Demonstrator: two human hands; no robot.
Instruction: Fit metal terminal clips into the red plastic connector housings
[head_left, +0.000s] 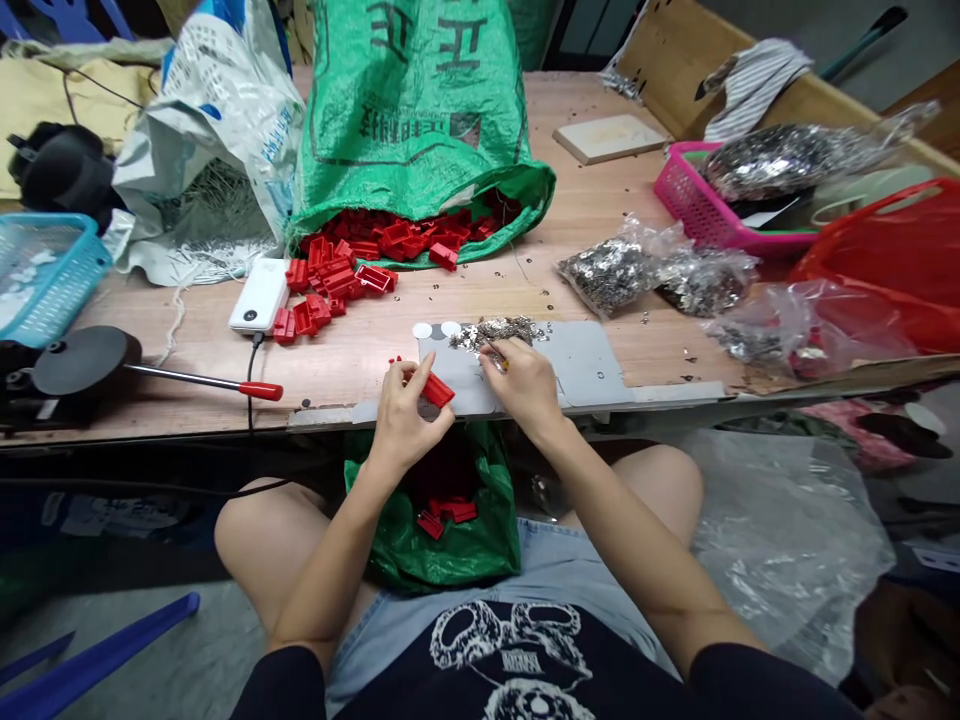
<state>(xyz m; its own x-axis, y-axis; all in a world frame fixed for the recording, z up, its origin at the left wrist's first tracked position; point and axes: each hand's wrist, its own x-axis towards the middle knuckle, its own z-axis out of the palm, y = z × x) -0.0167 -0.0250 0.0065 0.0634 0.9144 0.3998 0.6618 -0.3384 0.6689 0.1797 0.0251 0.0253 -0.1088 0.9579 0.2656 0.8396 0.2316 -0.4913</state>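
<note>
My left hand [405, 410] grips red clip [437, 390] | right hand [525, 385] pinches metal pieces [499, 332] | green sack [420, 130] behind, spilling red clips [352, 275].

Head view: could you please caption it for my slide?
Left hand holds a red plastic clip; right hand picks from metal pieces.

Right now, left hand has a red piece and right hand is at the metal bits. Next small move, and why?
Probably bring the right hand over to the left hand. The left grip already holds a red plastic piece at the table edge, while the right fingertips pinch at the pile of small metal parts, seemingly with one picked. Whether one is truly held is too small to tell.
</note>
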